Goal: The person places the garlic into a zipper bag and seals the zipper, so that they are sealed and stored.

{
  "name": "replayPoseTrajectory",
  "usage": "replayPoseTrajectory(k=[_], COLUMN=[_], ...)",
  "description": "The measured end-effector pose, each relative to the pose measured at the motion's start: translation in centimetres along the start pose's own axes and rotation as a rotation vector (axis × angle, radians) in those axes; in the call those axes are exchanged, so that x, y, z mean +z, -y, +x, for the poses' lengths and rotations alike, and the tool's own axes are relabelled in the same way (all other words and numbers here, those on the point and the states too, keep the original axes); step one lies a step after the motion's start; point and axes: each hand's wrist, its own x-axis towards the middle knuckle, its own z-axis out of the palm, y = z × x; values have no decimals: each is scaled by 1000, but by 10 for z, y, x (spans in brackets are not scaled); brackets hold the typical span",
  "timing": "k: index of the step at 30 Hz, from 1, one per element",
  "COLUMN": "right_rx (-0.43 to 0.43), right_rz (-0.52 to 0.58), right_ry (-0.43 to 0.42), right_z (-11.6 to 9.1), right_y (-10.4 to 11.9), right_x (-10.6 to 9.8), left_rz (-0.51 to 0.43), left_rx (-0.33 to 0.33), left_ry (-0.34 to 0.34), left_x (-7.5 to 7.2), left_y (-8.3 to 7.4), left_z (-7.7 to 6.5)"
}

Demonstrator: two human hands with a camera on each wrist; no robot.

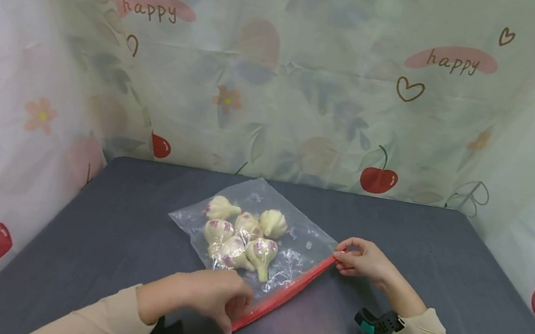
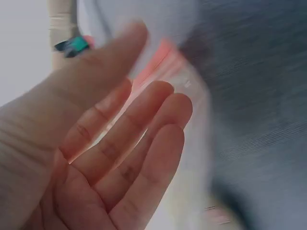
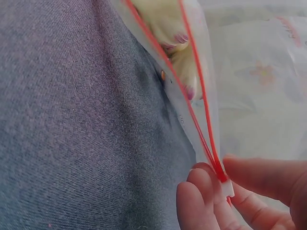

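Note:
A clear zip bag (image 1: 306,234) lies on the dark table with several garlic bulbs (image 1: 262,252) inside. Along its near right edge runs a red zip strip (image 1: 288,293). At the strip's far right end, my right hand (image 1: 364,260) pinches the bag's corner by the white slider (image 3: 227,188). The right wrist view shows the two red zip lines parted, with garlic (image 3: 184,72) between them. My left hand (image 1: 216,294) is at the near end of the strip. In the left wrist view its thumb stands apart from loosely bent fingers (image 2: 158,153), nothing gripped between them.
The dark grey table (image 1: 139,218) reaches back to a patterned curtain (image 1: 285,107), which also hangs at both sides. A thin looped cord (image 1: 471,197) hangs at the back right corner. Dark bands with a camera (image 1: 376,323) sit at the wrists.

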Motion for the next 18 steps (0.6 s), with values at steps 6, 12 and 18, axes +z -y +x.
replayPoseTrajectory(k=[6,12,18], right_rx=[-2,2,13], right_rz=[10,39,84], right_ry=[-10,-44,-74], right_z=[-2,-3,-2], right_y=[-1,-3,-5], right_x=[-1,0,5], left_rz=[108,150,127], left_rx=[76,116,63], left_ry=[-97,-224,-248], left_x=[-36,-72,-92], left_y=[-25,-39,-34], left_z=[11,39,80])
